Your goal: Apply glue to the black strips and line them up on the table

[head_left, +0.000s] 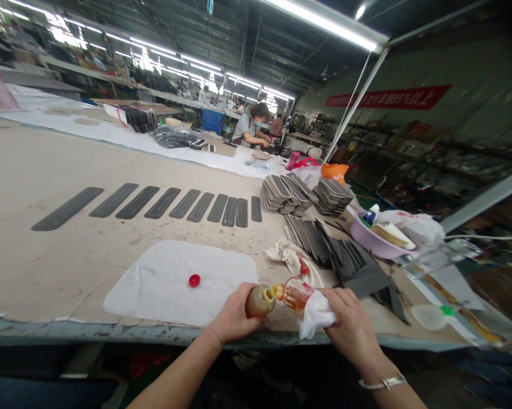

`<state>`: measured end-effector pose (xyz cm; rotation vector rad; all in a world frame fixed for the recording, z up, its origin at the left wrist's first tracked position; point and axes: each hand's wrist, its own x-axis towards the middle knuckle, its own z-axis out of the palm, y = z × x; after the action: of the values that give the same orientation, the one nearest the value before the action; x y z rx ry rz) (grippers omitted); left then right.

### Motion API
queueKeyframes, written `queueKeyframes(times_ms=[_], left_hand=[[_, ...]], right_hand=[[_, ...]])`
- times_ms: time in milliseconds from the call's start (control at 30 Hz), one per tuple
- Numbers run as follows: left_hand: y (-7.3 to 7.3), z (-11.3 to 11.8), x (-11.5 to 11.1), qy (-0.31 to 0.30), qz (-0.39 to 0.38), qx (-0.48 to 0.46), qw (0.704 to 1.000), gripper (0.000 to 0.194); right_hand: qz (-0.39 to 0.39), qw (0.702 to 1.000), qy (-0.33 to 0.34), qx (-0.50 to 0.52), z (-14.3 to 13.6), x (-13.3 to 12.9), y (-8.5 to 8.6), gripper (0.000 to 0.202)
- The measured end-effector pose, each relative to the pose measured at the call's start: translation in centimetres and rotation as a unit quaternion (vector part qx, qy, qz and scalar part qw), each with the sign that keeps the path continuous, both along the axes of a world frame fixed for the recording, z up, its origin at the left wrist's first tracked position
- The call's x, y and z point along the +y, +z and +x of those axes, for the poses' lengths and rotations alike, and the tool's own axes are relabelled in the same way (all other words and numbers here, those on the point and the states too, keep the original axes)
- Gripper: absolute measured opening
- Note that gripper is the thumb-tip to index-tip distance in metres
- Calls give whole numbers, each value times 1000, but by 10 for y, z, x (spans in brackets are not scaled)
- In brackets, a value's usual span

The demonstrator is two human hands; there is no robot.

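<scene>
Currently, at a factory tabletop (89, 267), the person's left hand (234, 318) is curled around the body of a cloudy bottle (258, 304), while the right hand (352, 324) grips an amber bottle (296, 295) thru a white wrap (315, 318), fingers closed in. Both are held near the front edge, tilted neck to neck, mouths meeting or nearly so; exact contact is hard to tell.

The bottles look rigid, prob. glass or hard plastic, light to moderate in wt., and may be slippery w/ the residue on them. Best hold: around the body, clear of the smeared neck, w/ the soft wrap adding friction. If glass, they'd be fragile in a drop.

By count: 2 bottles in hand; 1 red cap (194, 280) on 1 white sheet (153, 284); 1 crumpled cloth (281, 253), w/ red stains, right of the sheet; 10 dark strips (68, 210) in a row beyond; 1 purple basin (366, 236) at far right. Stacked pieces (275, 193) and loose dark pieces (311, 241) overlap too much for an exact no. In the background, 1 co-worker (249, 128) bends over other work, approx. mid-frame.
</scene>
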<state>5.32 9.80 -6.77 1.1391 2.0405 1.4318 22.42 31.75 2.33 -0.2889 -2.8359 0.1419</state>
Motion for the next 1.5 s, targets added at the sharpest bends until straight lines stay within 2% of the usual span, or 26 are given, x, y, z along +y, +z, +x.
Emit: queueKeyframes(times_ms=[167,433,800,967,1267,1500], left_hand=[[2,0,0,-2,-4,-5,1000,55],[6,-1,0,-11,-11,-1,1000,55],[5,-1,1,-14,-16,15,1000,53],[6,1,1,-15,-22,14,1000,53],[2,0,1,-18,-18,15,1000,54],[4,1,1,-16,-18,6,1000,52]], right_hand=[[-3,1000,-2,14,2,-2,-8,39],[-60,998,-21,30,7,-6,-18,41],[-6,999,-17,48,13,0,-15,46],[-19,998,-8,57,18,-3,-18,47],[-14,998,-33,59,18,-1,-26,48],[-54,997,-25,52,20,-6,-31,53]])
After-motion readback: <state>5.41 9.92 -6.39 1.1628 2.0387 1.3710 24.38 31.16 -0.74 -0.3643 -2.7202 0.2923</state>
